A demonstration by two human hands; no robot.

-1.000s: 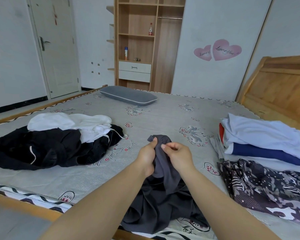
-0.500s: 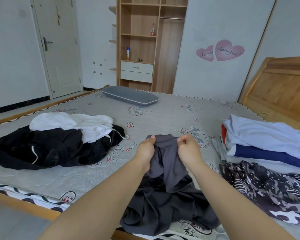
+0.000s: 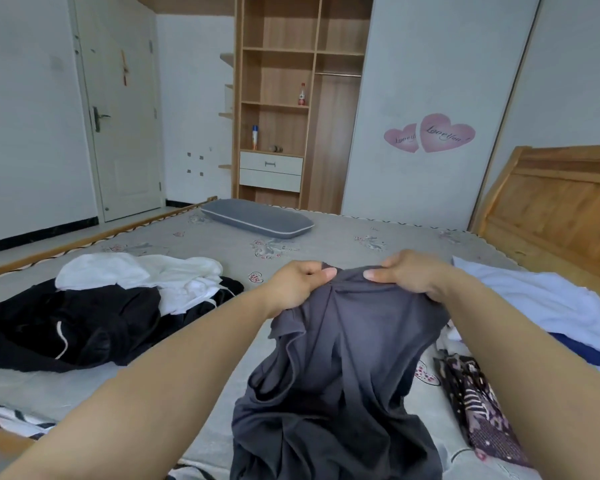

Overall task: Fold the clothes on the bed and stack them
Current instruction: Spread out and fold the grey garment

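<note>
1. Far to the left of the hands, a black garment sprawls crumpled on the bed, with a white garment heaped on its far edge, touching it.
2. Beyond the left hand, well apart from it, a grey pillow lies flat near the bed's far edge; behind that stand a wooden shelf unit and a closed white door.
3. Left hand is up off the bed, thumb pressed over curled fingers, pinching the top edge of the dark grey garment.
4. That grey garment hangs straight down between the two forearms, top hem bunched between the hands, lower folds pooling at the near edge of the bed.
5. Right hand sits just beside the left, level with it, the two a short gap apart, thumb on top and fingers curled into the same hem — both clamped on the cloth.
6. Right of the right hand, a pale blue-white garment lies on the bed with a navy piece showing under its near edge.
7. Below and right of the right forearm, a dark patterned garment lies near the grey one; I cannot tell if they touch.
8. Far right, a wooden headboard rises behind the pale garment.
</note>
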